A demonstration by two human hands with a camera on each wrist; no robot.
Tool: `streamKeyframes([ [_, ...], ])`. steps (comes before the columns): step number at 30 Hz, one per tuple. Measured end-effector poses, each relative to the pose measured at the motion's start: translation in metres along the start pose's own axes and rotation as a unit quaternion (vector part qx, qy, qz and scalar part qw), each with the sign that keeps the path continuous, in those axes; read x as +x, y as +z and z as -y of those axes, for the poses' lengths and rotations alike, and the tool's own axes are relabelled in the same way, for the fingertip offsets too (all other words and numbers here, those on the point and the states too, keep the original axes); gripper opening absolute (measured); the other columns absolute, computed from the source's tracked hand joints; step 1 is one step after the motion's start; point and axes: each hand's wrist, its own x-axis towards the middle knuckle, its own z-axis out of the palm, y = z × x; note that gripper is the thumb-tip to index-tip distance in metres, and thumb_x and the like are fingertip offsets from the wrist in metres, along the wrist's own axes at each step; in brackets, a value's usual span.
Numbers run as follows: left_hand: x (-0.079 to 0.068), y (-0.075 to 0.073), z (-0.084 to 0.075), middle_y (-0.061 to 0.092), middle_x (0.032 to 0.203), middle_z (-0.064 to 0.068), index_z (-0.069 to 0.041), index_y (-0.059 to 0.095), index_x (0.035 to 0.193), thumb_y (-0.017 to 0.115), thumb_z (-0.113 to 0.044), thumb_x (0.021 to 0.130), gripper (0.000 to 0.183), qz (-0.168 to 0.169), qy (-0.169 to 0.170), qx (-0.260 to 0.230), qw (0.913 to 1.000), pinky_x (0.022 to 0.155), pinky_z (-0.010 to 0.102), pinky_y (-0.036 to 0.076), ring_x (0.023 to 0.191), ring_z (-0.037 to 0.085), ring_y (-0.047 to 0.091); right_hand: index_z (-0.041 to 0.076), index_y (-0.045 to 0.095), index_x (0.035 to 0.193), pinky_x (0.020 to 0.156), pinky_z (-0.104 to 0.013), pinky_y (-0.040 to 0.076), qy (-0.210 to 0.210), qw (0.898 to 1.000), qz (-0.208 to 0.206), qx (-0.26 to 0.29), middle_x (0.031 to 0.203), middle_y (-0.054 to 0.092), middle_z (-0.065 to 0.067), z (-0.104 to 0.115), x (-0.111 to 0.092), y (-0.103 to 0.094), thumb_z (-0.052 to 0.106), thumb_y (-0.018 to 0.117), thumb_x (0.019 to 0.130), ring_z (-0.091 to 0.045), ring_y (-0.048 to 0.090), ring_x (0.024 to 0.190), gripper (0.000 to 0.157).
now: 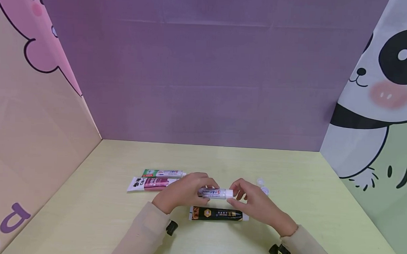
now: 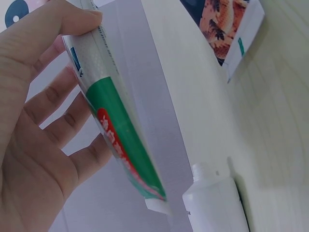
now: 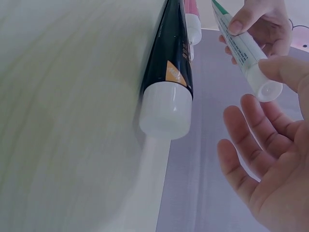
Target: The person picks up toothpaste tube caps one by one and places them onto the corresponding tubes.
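My left hand (image 1: 187,190) grips a white toothpaste tube (image 1: 212,193) above the table, thumb on one side and fingers on the other. In the left wrist view its green and red end (image 2: 123,135) slants downward. At its other end sits a white cap (image 3: 269,88), with the thumb and index finger of my right hand (image 1: 254,203) on it. The right hand's other fingers are loosely bent. Just below the hands lies a black toothpaste tube (image 1: 217,214), white cap on. Beside the left hand lie a pink and white tube (image 1: 154,184) and a green and white tube (image 1: 163,173).
Two small white caps (image 1: 265,190) lie on the table beyond my right hand. In the left wrist view a white tube (image 2: 215,205) shows a bare nozzle. A purple panel (image 1: 211,86) stands along the table's (image 1: 119,221) back edge, with printed panels at both sides.
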Motion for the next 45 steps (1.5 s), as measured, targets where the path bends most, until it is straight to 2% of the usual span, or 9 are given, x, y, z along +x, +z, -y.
streamKeyframes([
  [8, 0.0004, -0.0017, -0.0007, 0.064, 0.100, -0.008, -0.017, 0.072, 0.118, 0.077, -0.011, 0.084, 0.034, 0.010, -0.012, 0.004, 0.9999, 0.073, 0.020, 0.048, 0.081, 0.007, 0.053, 0.015, 0.062, 0.104, 0.062, -0.026, 0.048, 0.022, 1.000, 0.013, -0.001, 0.082, 0.061, 0.011, 0.0015, 0.0008, -0.0008, 0.034, 0.067, 0.098, -0.009, 0.056, 0.073, 0.020],
  [16, 0.0003, -0.0014, -0.0005, 0.064, 0.101, -0.008, -0.017, 0.071, 0.117, 0.076, -0.011, 0.084, 0.034, 0.008, -0.008, -0.001, 0.9999, 0.073, 0.020, 0.048, 0.082, 0.006, 0.053, 0.017, 0.065, 0.099, 0.053, -0.024, 0.041, 0.037, 0.999, 0.023, -0.020, 0.077, 0.063, 0.001, -0.0002, 0.0019, 0.0001, 0.039, 0.057, 0.102, -0.007, 0.048, 0.061, 0.023],
  [21, 0.0006, -0.0012, -0.0009, 0.064, 0.101, -0.008, -0.017, 0.072, 0.117, 0.076, -0.010, 0.084, 0.034, 0.008, -0.005, -0.002, 1.0000, 0.073, 0.020, 0.048, 0.081, 0.007, 0.053, 0.015, 0.067, 0.089, 0.049, -0.023, 0.035, 0.044, 0.998, 0.018, -0.043, 0.072, 0.062, 0.003, -0.0018, 0.0030, 0.0020, 0.040, 0.050, 0.105, -0.005, 0.044, 0.055, 0.035],
  [28, 0.0014, -0.0006, -0.0013, 0.065, 0.103, -0.007, -0.017, 0.071, 0.117, 0.077, -0.011, 0.084, 0.035, 0.012, -0.006, -0.001, 0.9999, 0.076, 0.020, 0.049, 0.083, 0.007, 0.054, 0.019, 0.065, 0.081, 0.056, -0.026, 0.045, 0.052, 0.998, 0.019, -0.037, 0.072, 0.063, 0.003, -0.0024, 0.0040, 0.0038, 0.040, 0.045, 0.107, -0.006, 0.053, 0.062, 0.039],
  [32, 0.0017, -0.0003, -0.0015, 0.065, 0.103, -0.006, -0.018, 0.071, 0.118, 0.077, -0.012, 0.084, 0.035, 0.013, -0.005, 0.003, 0.9999, 0.076, 0.020, 0.049, 0.083, 0.007, 0.054, 0.021, 0.063, 0.079, 0.056, -0.026, 0.044, 0.059, 0.997, 0.022, -0.033, 0.070, 0.062, 0.002, -0.0020, 0.0041, 0.0030, 0.041, 0.042, 0.108, -0.006, 0.051, 0.060, 0.041],
  [39, 0.0017, -0.0011, -0.0023, 0.066, 0.104, -0.005, -0.017, 0.071, 0.118, 0.077, -0.012, 0.084, 0.034, 0.010, -0.003, 0.000, 0.9999, 0.078, 0.020, 0.050, 0.084, 0.007, 0.055, 0.013, 0.066, 0.081, 0.057, -0.027, 0.043, 0.066, 0.997, 0.024, -0.036, 0.071, 0.062, 0.004, 0.0018, 0.0027, 0.0007, 0.039, 0.036, 0.110, -0.007, 0.050, 0.061, 0.048],
  [45, 0.0019, -0.0022, -0.0029, 0.066, 0.104, -0.005, -0.016, 0.072, 0.118, 0.077, -0.012, 0.084, 0.034, 0.011, -0.004, -0.003, 0.9999, 0.077, 0.020, 0.050, 0.084, 0.007, 0.056, 0.017, 0.064, 0.092, 0.058, -0.027, 0.043, 0.056, 0.997, 0.011, -0.057, 0.073, 0.062, 0.008, 0.0053, 0.0002, -0.0028, 0.036, 0.040, 0.109, -0.006, 0.051, 0.063, 0.035],
])
